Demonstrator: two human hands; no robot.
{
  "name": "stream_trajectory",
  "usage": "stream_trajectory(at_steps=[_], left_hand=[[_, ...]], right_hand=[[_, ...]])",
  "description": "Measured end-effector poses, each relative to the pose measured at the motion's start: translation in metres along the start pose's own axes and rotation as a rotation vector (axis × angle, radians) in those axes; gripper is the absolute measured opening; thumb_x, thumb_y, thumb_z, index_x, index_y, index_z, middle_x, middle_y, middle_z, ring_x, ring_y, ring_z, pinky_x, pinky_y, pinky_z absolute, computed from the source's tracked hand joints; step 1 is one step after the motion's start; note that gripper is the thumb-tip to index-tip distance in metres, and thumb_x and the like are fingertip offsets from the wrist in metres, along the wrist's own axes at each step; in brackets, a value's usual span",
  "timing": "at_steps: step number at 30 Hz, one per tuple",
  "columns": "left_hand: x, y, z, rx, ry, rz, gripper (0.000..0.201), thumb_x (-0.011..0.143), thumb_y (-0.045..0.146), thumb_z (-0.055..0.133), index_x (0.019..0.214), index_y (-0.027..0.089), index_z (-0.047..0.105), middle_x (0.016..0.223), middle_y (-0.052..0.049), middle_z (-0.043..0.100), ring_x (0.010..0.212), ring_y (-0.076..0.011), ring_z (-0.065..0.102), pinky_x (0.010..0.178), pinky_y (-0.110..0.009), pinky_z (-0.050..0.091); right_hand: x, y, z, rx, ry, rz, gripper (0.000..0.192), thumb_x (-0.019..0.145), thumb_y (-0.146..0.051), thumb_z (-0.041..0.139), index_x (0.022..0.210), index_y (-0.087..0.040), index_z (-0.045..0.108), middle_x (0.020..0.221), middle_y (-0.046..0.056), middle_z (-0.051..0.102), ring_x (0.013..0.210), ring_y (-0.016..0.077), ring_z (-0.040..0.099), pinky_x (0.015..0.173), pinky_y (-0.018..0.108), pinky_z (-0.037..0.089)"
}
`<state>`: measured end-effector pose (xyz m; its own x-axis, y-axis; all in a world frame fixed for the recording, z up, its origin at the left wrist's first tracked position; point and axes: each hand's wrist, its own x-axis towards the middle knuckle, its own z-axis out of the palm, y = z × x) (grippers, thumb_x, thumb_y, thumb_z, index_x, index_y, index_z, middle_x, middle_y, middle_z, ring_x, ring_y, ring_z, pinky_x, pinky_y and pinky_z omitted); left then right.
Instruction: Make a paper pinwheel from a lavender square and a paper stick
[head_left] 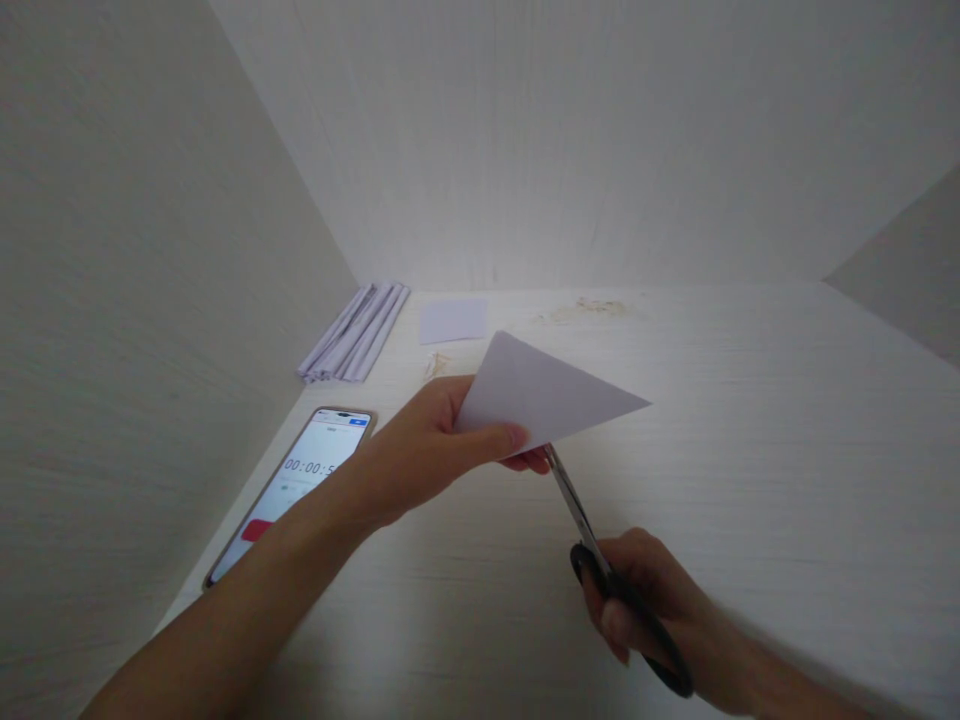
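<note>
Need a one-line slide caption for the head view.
Left hand holds a folded white paper while right hand brings scissors to its lower edge; phone lies alongside.

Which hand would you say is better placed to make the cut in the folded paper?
Probably the right hand: it grips the scissors, blades at the paper edge, while the left hand holds the paper.

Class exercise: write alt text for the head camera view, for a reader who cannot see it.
A person's left hand holds up a folded white paper triangle while the right hand brings black-handled scissors to its lower edge, above a pale wooden desk. A phone showing a timer lies at left, with folded paper strips and a small paper square behind.
</note>
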<state>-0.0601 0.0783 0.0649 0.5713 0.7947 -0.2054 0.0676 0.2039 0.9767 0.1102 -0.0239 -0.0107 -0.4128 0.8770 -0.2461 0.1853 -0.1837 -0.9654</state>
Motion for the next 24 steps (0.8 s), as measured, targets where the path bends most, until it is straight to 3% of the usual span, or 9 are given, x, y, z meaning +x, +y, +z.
stream_trajectory(at_steps=[24], left_hand=[[-0.0028, 0.0063, -0.0034, 0.025, 0.013, -0.041, 0.015, 0.058, 0.008, 0.061, 0.071, 0.013, 0.066, 0.062, -0.004, 0.065, 0.060, -0.0167, 0.062, 0.057, -0.026, 0.049]], right_hand=[[-0.0012, -0.0010, -0.0031, 0.011, -0.059, 0.045, 0.054, 0.062, -0.069, 0.044, 0.049, -0.017, 0.041, 0.044, -0.003, 0.037, 0.042, 0.0068, 0.032, 0.040, 0.021, 0.025]])
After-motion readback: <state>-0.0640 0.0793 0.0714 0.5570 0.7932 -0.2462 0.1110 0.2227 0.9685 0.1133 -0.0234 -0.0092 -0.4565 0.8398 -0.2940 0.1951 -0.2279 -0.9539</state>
